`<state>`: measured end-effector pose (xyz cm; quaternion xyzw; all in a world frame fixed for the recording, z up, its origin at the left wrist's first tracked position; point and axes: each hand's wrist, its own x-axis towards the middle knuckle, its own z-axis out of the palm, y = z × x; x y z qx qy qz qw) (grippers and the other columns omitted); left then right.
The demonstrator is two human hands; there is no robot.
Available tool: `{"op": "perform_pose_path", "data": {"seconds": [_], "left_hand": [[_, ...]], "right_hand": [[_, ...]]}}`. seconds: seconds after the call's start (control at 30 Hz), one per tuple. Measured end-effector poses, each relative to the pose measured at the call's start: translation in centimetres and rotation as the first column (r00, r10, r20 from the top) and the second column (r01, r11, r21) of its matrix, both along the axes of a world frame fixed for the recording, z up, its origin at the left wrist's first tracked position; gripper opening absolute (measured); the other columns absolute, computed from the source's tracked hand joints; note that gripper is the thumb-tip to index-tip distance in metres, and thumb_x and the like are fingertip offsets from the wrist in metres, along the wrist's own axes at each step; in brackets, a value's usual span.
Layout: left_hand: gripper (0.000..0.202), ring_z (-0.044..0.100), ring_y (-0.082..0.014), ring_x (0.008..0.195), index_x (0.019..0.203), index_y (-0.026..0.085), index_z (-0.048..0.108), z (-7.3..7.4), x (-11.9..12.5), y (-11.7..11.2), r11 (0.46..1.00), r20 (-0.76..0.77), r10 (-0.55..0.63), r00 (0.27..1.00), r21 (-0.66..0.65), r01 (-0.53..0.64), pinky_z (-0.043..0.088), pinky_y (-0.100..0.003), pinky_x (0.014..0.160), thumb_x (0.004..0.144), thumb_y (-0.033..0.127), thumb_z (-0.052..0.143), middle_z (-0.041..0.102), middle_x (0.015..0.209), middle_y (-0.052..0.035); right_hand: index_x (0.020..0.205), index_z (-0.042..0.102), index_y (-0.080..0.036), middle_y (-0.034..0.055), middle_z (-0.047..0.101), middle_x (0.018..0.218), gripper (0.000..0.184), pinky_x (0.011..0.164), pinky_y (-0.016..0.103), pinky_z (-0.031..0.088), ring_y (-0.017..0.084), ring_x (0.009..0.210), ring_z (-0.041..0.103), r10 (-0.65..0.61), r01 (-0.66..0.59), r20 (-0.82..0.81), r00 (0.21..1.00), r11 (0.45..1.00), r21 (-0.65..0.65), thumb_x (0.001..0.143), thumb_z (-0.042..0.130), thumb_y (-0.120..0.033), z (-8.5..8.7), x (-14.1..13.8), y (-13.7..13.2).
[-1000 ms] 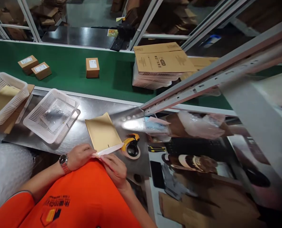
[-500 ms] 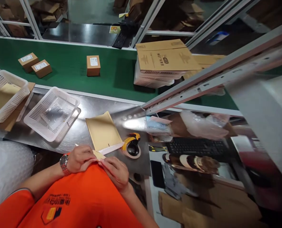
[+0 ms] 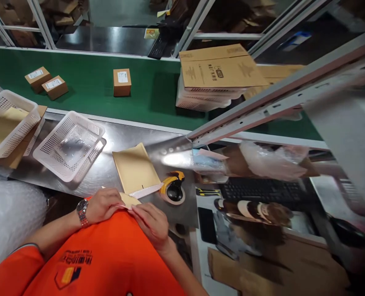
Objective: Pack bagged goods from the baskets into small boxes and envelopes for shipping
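Close to my chest, both hands pinch a yellow paper envelope (image 3: 129,200); only a small part of it shows, and the rest is hidden by my fingers. My left hand (image 3: 104,204), with a watch on its wrist, is closed on its left side. On the right side the thumb and fingers of my right hand (image 3: 151,224) are closed on its edge. Just beyond lies another yellow envelope (image 3: 136,166) flat on the metal bench, its white flap strip towards me. A yellow and black tape dispenser (image 3: 173,189) stands to the right of it.
A white basket (image 3: 48,158) holding a clear plastic packet stands left; another basket (image 3: 31,110) holds envelopes. Small boxes (image 3: 122,84) and stacked baskets under flat cardboard (image 3: 216,68) sit on the green belt (image 3: 86,88). A phone (image 3: 207,225), bottle (image 3: 246,209) and keyboard (image 3: 262,190) lie right.
The camera view has shifted slightly, so the bench items appear moved a little. Both hands keep their hold on the envelope, and slightly more of its yellow face shows between them.
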<state>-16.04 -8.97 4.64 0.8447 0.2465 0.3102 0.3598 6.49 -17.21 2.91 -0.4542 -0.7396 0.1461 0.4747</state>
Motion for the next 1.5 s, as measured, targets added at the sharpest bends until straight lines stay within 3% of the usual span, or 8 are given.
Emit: {"op": "perform_pose_path", "data": {"seconds": [0.23,0.4,0.53,0.67,0.87,1.13,1.27,1.5], "left_hand": [[0.025,0.070,-0.0135,0.071,0.090,0.018,0.080,-0.2,0.2,-0.2,0.992,0.042,0.055,0.998,-0.117,-0.050,0.056,-0.024,0.069,0.106,0.031,0.065,0.077,0.080,-0.0044],[0.024,0.072,-0.0141,0.074,0.092,0.019,0.080,-0.1,0.2,-0.3,0.994,0.026,0.035,0.999,-0.109,-0.032,0.057,-0.024,0.071,0.106,0.028,0.063,0.078,0.082,-0.0047],[0.024,0.072,-0.0145,0.075,0.097,0.018,0.077,0.1,0.3,-0.5,0.998,0.019,0.042,0.999,-0.053,-0.041,0.057,-0.024,0.070,0.108,0.027,0.059,0.077,0.083,-0.0044],[0.024,0.073,-0.0170,0.078,0.118,0.016,0.070,0.7,0.5,-0.4,0.996,-0.061,0.080,0.995,0.054,-0.077,0.058,-0.028,0.072,0.111,0.032,0.053,0.077,0.088,-0.0058],[0.029,0.060,-0.0150,0.065,0.096,0.020,0.067,0.7,0.4,0.3,0.914,-0.172,0.029,0.985,0.403,0.043,0.046,-0.027,0.061,0.112,0.021,0.042,0.068,0.076,-0.0007],[0.022,0.066,-0.0161,0.071,0.099,0.016,0.068,0.4,-0.1,-0.1,0.924,-0.143,0.070,0.987,0.382,-0.011,0.051,-0.028,0.068,0.110,0.022,0.050,0.071,0.078,-0.0024],[0.026,0.066,-0.0171,0.071,0.103,0.018,0.070,0.6,-0.2,0.1,0.924,-0.214,0.023,0.977,0.378,0.061,0.051,-0.028,0.065,0.110,0.021,0.045,0.073,0.082,-0.0044],[0.030,0.069,-0.0171,0.079,0.108,0.020,0.075,0.3,-0.5,0.4,0.865,-0.215,0.039,0.976,0.496,0.075,0.054,-0.029,0.067,0.111,0.023,0.045,0.079,0.099,-0.0074]], "right_hand": [[0.118,0.074,-0.020,0.0068,0.083,0.092,0.026,0.072,0.031,0.065,0.018,0.079,0.077,0.013,-0.013,-0.002,1.000,1.000,0.014,0.097,0.073,-0.007,0.2,-0.1,0.3],[0.115,0.075,-0.020,0.0067,0.083,0.094,0.020,0.073,0.031,0.066,0.018,0.082,0.079,0.033,-0.033,-0.017,0.999,0.999,0.024,0.097,0.073,-0.010,0.4,-0.1,0.4],[0.115,0.076,-0.021,0.0060,0.083,0.093,0.025,0.073,0.031,0.066,0.019,0.081,0.079,0.022,-0.022,-0.039,0.999,1.000,0.018,0.096,0.072,-0.006,0.5,-0.2,0.4],[0.113,0.077,-0.022,0.0051,0.082,0.090,0.025,0.069,0.030,0.065,0.018,0.076,0.078,-0.018,0.019,-0.069,0.997,1.000,0.010,0.096,0.071,-0.005,0.3,-0.5,0.3],[0.113,0.078,-0.022,0.0038,0.082,0.086,0.025,0.067,0.029,0.064,0.017,0.073,0.076,-0.050,0.050,-0.121,0.991,0.999,-0.004,0.094,0.074,-0.006,0.1,-0.9,0.4],[0.114,0.077,-0.021,0.0041,0.081,0.087,0.027,0.066,0.030,0.063,0.017,0.073,0.075,-0.049,0.047,-0.130,0.990,0.999,-0.020,0.094,0.074,-0.004,0.1,-1.0,0.3],[0.115,0.078,-0.023,0.0039,0.082,0.088,0.029,0.066,0.031,0.064,0.018,0.073,0.075,-0.053,0.048,-0.134,0.990,0.998,-0.035,0.093,0.074,-0.003,0.2,-1.0,0.3],[0.113,0.081,-0.023,0.0042,0.082,0.086,0.026,0.068,0.030,0.064,0.017,0.072,0.076,-0.078,0.071,-0.125,0.989,0.996,-0.057,0.094,0.075,-0.006,0.3,-0.8,0.3]]}}
